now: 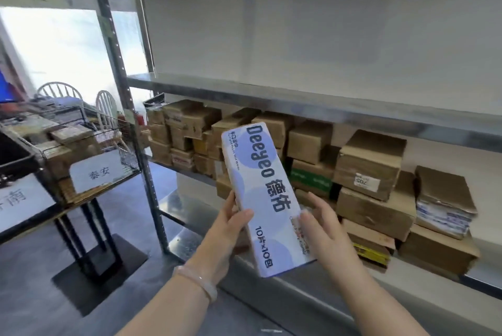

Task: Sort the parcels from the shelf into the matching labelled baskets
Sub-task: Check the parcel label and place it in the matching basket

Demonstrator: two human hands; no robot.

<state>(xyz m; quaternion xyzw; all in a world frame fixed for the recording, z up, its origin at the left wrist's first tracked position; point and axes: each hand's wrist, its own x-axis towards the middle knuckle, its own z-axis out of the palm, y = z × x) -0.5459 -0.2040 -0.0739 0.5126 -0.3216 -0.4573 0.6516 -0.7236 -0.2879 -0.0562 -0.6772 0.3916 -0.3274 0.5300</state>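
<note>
Both hands grip the Deeyeo box [262, 197] in front of the shelf [312, 103] — left hand [231, 229] and right hand [322, 227] fingers wrapped round its lower edges.

- Long parcel [262, 197] up in front of the shelf [312, 103], left hand [226, 229] and right hand [322, 227] on either side of it
- Stacked boxes [369, 164] behind it, under that shelf
- Wire basket [89, 145] off left on a table [32, 216]
- Chairs [61, 92] behind the basket
</note>
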